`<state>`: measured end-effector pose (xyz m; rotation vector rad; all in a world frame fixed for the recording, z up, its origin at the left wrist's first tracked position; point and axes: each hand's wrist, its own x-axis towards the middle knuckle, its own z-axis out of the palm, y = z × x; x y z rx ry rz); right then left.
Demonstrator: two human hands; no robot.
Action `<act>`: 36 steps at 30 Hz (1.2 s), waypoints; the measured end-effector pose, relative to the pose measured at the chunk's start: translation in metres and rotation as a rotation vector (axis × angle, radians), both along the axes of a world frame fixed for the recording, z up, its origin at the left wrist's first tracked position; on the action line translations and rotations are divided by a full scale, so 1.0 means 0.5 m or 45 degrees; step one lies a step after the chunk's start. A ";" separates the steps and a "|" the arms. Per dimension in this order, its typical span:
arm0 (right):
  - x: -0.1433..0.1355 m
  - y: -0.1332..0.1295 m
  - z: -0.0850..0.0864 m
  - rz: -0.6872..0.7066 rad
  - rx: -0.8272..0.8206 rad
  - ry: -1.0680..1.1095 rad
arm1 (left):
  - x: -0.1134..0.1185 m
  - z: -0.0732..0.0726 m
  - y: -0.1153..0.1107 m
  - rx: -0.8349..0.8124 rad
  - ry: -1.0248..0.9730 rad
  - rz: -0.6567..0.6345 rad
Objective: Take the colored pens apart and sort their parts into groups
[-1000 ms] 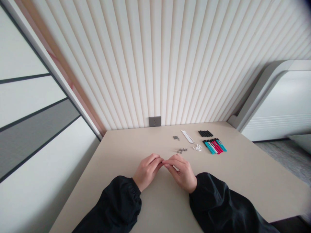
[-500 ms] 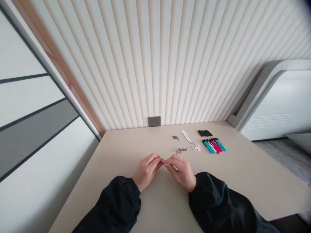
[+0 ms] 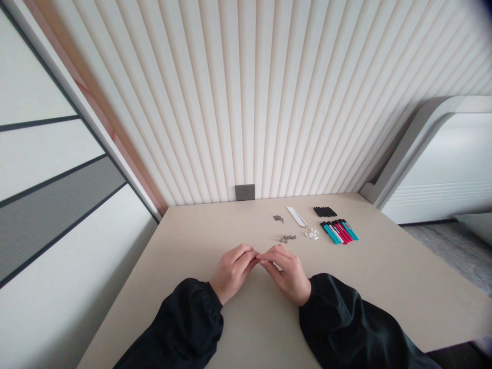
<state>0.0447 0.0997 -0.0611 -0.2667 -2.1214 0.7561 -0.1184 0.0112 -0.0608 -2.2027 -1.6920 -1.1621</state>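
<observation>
My left hand (image 3: 235, 269) and my right hand (image 3: 285, 271) meet fingertip to fingertip above the table. Both are closed in a pinch, and whatever lies between the fingers is too small or hidden to make out. Just beyond my right hand is a cluster of small grey metal pieces (image 3: 288, 239). Farther back lies another little group of grey pieces (image 3: 279, 218). To the right are small white pieces (image 3: 312, 234) in a loose pile and several thin white sticks (image 3: 296, 217) side by side.
On the right, a row of teal, white and red barrels with black ends (image 3: 340, 231) lies below a row of black tubes (image 3: 325, 211). The beige table (image 3: 384, 287) meets a ribbed wall with a dark socket (image 3: 245, 192). A white headboard (image 3: 446, 164) stands at right.
My hands keep the same pinched pose, fingertips together. The whole view has shifted very slightly; the things on the table lie as before.
</observation>
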 end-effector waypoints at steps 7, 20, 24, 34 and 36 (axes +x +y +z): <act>-0.003 0.001 0.001 0.008 -0.028 -0.040 | -0.005 -0.008 0.001 -0.054 -0.031 -0.035; -0.006 0.013 -0.004 -0.126 -0.301 0.005 | -0.014 0.000 0.014 -0.111 -0.964 0.152; -0.010 0.027 -0.014 -0.213 -0.451 -0.043 | -0.023 -0.006 0.021 -0.161 -1.451 0.141; -0.014 0.030 -0.022 -0.208 -0.687 -0.106 | -0.014 -0.009 0.024 -0.223 -1.880 -0.108; -0.015 0.028 -0.022 -0.190 -0.706 -0.101 | -0.012 -0.011 0.023 -0.241 -1.884 -0.120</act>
